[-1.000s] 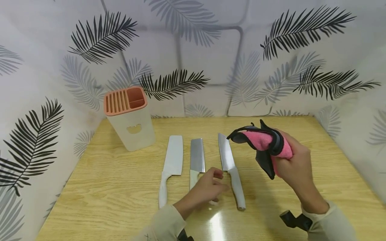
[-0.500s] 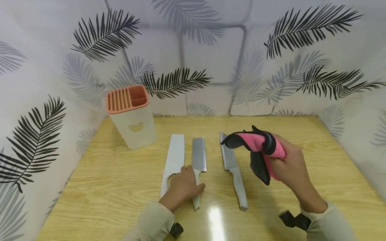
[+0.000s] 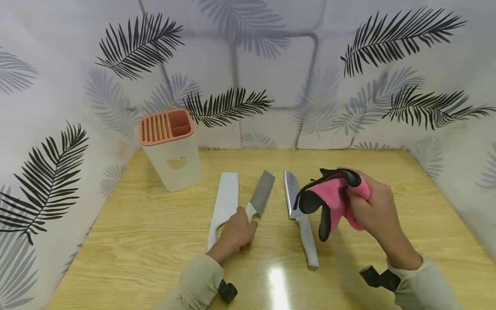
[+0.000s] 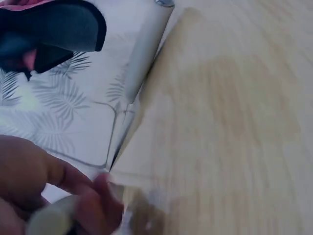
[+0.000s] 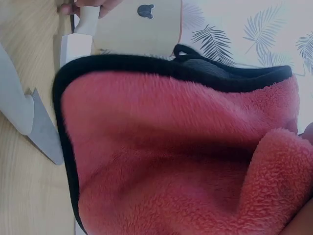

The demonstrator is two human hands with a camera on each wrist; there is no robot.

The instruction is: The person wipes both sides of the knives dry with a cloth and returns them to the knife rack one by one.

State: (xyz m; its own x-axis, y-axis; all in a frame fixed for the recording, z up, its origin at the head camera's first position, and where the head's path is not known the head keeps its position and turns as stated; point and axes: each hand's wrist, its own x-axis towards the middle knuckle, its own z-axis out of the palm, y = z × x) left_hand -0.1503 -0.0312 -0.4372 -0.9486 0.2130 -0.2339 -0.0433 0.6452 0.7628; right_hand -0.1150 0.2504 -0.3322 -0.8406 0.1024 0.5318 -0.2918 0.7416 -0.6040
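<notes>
The middle knife (image 3: 262,193) has swung its far end right, between two other knives (image 3: 226,196); the left hand (image 3: 237,230) grips its handle (image 3: 250,211), so pickup seems under way. The right hand (image 3: 376,206) clutches a cloth (image 3: 330,193).

We've a wood-grain table (image 3: 128,258); behind, L & R of it, pale walls (image 3: 271,77) w/ blk & grey leaf print; bright glare (image 3: 278,286) on its near part.
</notes>
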